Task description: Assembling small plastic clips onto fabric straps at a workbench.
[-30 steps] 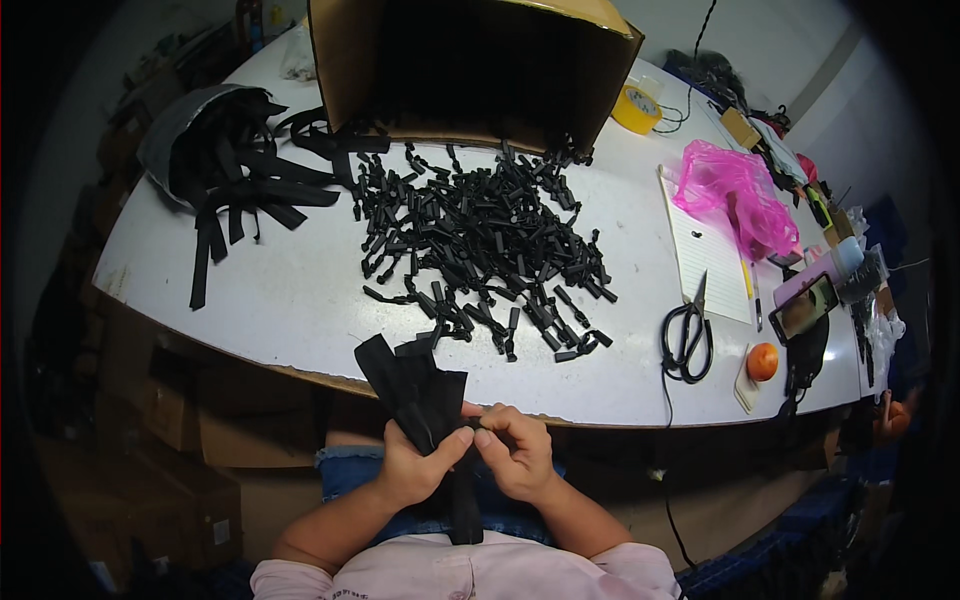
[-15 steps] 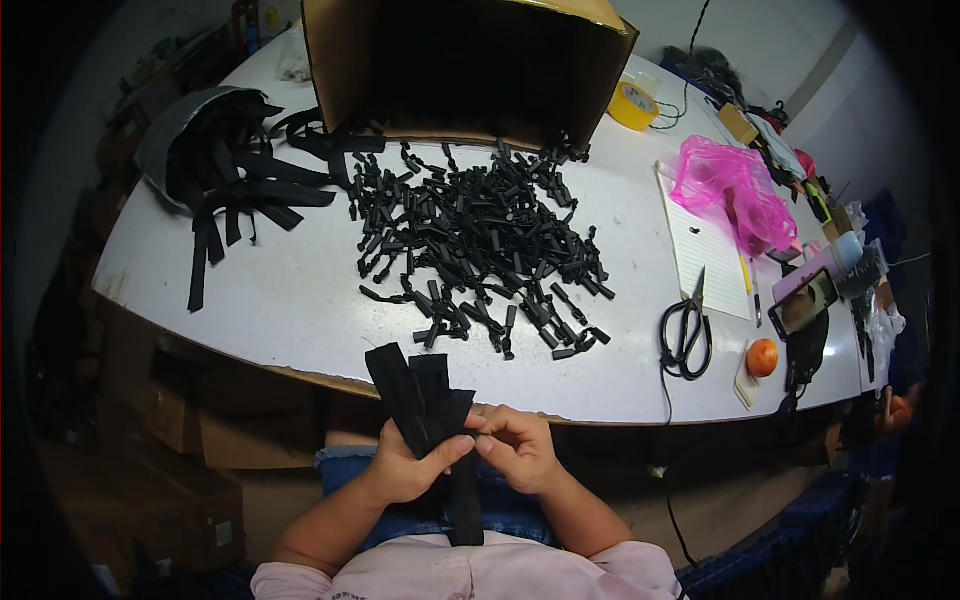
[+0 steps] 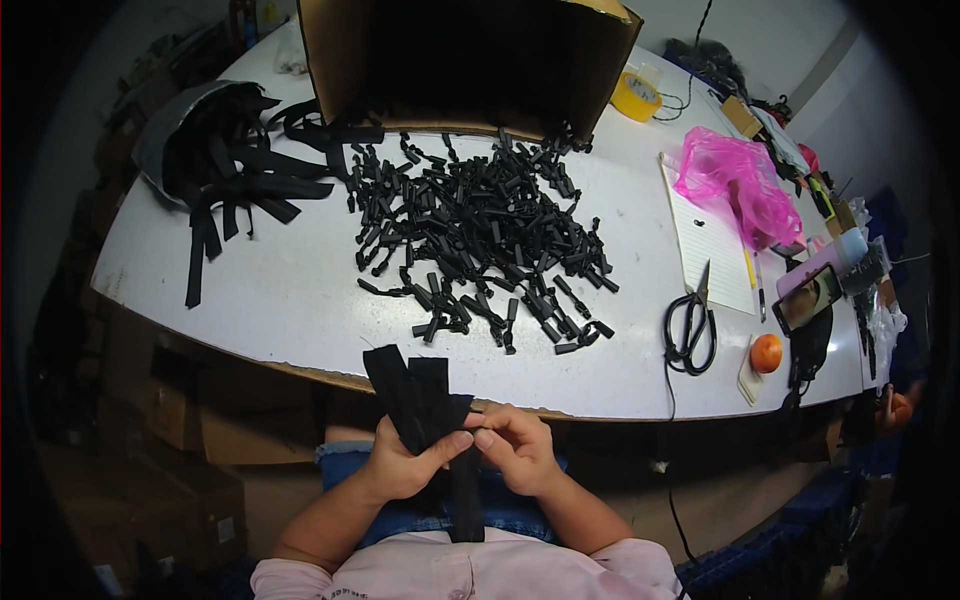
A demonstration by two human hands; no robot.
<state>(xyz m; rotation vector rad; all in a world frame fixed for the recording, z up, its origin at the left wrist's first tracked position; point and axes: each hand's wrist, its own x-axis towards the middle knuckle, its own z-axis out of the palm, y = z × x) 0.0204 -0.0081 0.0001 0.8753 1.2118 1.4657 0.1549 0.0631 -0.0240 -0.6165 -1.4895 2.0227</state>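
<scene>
Over my lap, just off the table's near edge, my left hand (image 3: 402, 468) grips several flat black fabric strips (image 3: 428, 385). Their ends fan out above the fingers, and one length hangs down below toward the pink shirt. My right hand (image 3: 522, 452) is closed in a pinch beside the strips' right edge, its thumb close to the left thumb. Whatever sits between the right fingertips is too small or hidden to make out. Ahead of both hands, a pile of small black pulls with short loops (image 3: 480, 215) covers the middle of the white table (image 3: 270, 290).
An open cardboard box (image 3: 330, 70) stands behind the pile. More black strips spill from a grey bag (image 3: 160, 150) at left. Toward the right lie black scissors (image 3: 690, 330), a lined notepad (image 3: 705, 265), a pink plastic bag (image 3: 735, 185), yellow tape (image 3: 636, 97), an orange fruit (image 3: 766, 354) and a phone (image 3: 808, 300).
Both hands keep nearly the same hold on the strips, with only slight finger movement. The table scene has shifted a little in view.
</scene>
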